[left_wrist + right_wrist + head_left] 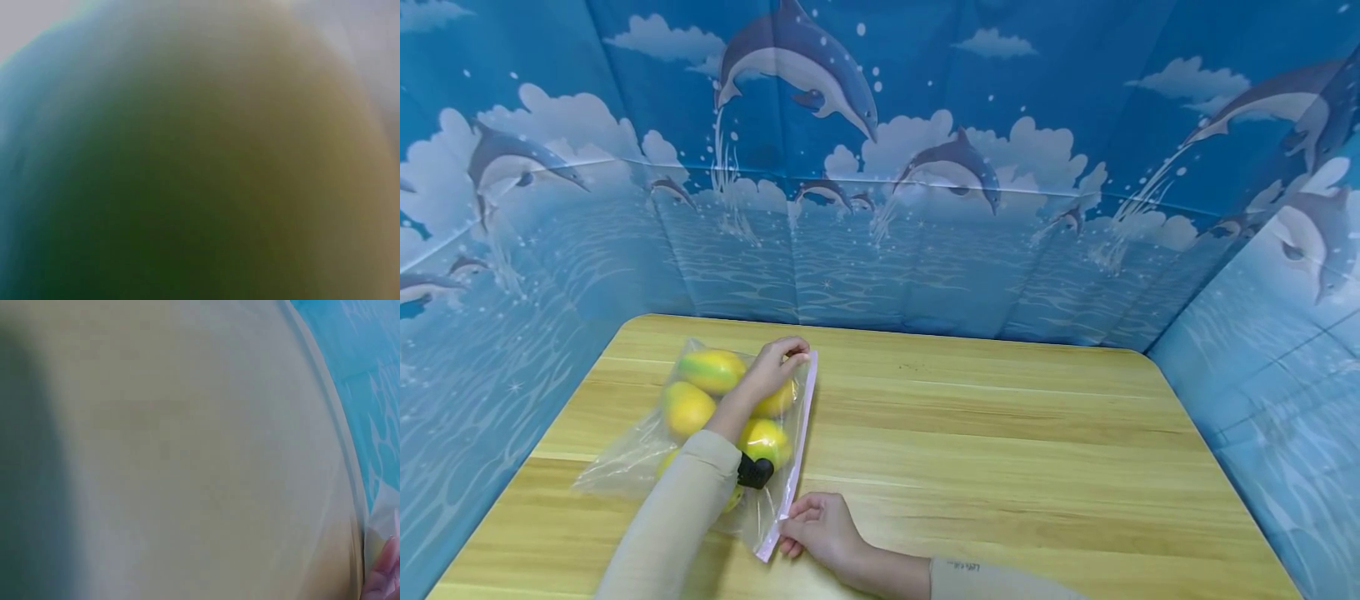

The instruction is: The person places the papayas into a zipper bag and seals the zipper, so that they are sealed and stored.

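A clear zip bag [632, 450] with a pale lilac strip along its mouth lies on the left half of the table. Inside it are several yellow mangoes [689, 410], some tinged green. Reaching across the bag, my left hand [769, 368] pinches the far end of the strip. At the near end, my right hand [829, 530] pinches the strip's edge between thumb and fingers. A black wrist piece [755, 472] shows under the left sleeve. The left wrist view is a dark green-brown blur. Right fingers [382, 575] appear in the right wrist view's lower corner.
The wooden table [1000, 450] has rounded far corners and extends to the right of the bag. A blue curtain [925, 250] printed with dolphins hangs behind it and along both sides.
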`<state>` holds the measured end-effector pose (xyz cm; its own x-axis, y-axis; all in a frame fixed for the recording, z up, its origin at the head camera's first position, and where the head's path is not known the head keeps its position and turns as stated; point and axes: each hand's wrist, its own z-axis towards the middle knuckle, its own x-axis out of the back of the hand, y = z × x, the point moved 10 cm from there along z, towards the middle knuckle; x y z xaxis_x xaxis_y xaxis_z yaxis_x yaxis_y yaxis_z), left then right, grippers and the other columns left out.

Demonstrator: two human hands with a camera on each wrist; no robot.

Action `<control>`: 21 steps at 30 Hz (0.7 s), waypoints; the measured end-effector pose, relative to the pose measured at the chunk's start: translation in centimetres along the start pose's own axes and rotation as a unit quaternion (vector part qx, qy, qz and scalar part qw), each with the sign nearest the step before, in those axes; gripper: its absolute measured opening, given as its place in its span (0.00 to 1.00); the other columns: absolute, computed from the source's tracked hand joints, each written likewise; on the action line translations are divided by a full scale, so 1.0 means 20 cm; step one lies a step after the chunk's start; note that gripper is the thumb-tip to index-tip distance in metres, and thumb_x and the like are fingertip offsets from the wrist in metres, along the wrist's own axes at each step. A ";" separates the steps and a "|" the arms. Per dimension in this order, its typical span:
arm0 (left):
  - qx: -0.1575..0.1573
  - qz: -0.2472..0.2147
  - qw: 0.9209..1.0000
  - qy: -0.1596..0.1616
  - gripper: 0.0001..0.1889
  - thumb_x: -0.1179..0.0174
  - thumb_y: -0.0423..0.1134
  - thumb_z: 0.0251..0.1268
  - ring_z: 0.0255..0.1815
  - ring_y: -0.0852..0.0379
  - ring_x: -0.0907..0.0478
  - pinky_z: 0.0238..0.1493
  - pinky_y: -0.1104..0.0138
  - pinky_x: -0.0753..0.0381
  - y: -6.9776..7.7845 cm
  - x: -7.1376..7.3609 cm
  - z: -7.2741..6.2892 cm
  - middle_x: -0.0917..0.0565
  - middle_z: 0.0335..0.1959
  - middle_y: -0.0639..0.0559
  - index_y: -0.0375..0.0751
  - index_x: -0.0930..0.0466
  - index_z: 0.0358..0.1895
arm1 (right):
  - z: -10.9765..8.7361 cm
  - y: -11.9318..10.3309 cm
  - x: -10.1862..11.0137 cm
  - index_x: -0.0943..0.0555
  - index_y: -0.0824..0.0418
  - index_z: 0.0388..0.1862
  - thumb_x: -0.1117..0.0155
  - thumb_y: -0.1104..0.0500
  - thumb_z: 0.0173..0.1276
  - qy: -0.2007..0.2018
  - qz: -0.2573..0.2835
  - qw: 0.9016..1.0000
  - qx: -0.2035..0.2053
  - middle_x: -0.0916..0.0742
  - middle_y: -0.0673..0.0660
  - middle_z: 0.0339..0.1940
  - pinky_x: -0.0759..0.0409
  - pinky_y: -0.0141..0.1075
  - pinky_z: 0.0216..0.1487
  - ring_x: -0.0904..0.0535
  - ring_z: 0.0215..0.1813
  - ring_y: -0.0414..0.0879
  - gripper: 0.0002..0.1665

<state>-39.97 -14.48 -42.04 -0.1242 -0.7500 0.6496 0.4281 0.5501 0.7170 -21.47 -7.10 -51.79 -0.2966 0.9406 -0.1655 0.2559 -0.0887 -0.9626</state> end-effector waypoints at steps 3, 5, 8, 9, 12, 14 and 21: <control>-0.002 0.001 1.000 0.001 0.05 0.48 0.33 0.65 0.39 0.50 0.28 0.41 0.59 0.24 0.00 0.00 0.00 0.22 0.35 0.45 0.35 0.24 0.37 | -0.01 0.01 -0.02 0.25 0.70 0.27 0.40 0.75 0.52 -0.006 0.005 1.000 -0.002 0.18 0.71 0.19 0.22 0.24 0.17 0.25 0.14 0.38 0.04; 0.000 0.000 1.000 0.001 0.05 0.48 0.33 0.65 0.39 0.50 0.28 0.41 0.60 0.24 0.00 0.00 0.00 0.22 0.35 0.45 0.35 0.25 0.37 | -0.02 0.02 -0.02 0.24 0.70 0.27 0.40 0.75 0.53 -0.009 0.005 1.000 0.000 0.18 0.71 0.19 0.22 0.24 0.17 0.25 0.15 0.38 0.04; 0.004 0.000 1.000 -0.002 0.06 0.49 0.34 0.65 0.39 0.50 0.28 0.42 0.60 0.24 -0.01 0.00 0.00 0.22 0.36 0.45 0.35 0.25 0.37 | -0.03 0.02 -0.03 0.24 0.70 0.26 0.40 0.75 0.53 -0.016 0.008 1.000 0.001 0.17 0.68 0.19 0.21 0.24 0.18 0.25 0.15 0.38 0.04; 0.006 -0.002 1.000 -0.002 0.06 0.49 0.34 0.66 0.39 0.50 0.28 0.42 0.60 0.24 -0.02 0.00 0.00 0.22 0.36 0.45 0.35 0.25 0.37 | -0.04 0.01 -0.03 0.24 0.69 0.26 0.40 0.75 0.52 -0.019 0.009 1.000 0.002 0.17 0.67 0.19 0.21 0.23 0.18 0.24 0.16 0.38 0.04; -0.007 -0.008 1.000 0.002 0.06 0.49 0.35 0.66 0.39 0.50 0.28 0.41 0.59 0.24 -0.01 0.00 0.00 0.22 0.35 0.45 0.35 0.25 0.37 | -0.05 0.01 -0.04 0.24 0.70 0.26 0.39 0.74 0.53 -0.026 0.009 1.000 0.001 0.17 0.66 0.19 0.21 0.24 0.19 0.24 0.16 0.38 0.03; -0.030 -0.016 0.999 0.011 0.08 0.49 0.38 0.66 0.38 0.51 0.29 0.39 0.61 0.24 -0.02 0.00 0.00 0.23 0.34 0.47 0.37 0.25 0.36 | -0.05 0.01 -0.04 0.24 0.71 0.27 0.39 0.74 0.53 -0.029 0.009 1.000 0.001 0.17 0.66 0.20 0.20 0.24 0.19 0.24 0.16 0.38 0.03; -0.020 -0.013 1.000 0.005 0.07 0.49 0.37 0.66 0.39 0.49 0.28 0.41 0.57 0.24 0.00 0.01 0.00 0.22 0.35 0.45 0.36 0.25 0.37 | -0.05 0.02 -0.06 0.24 0.71 0.27 0.38 0.74 0.53 -0.046 0.000 0.999 0.009 0.16 0.65 0.20 0.20 0.25 0.20 0.24 0.17 0.38 0.03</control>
<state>-39.93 -14.57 -41.96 -0.1275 -0.7671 0.6287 0.4602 0.5158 0.7226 -20.10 -7.86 -51.68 -0.3804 0.9065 -0.1831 0.2401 -0.0943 -0.9662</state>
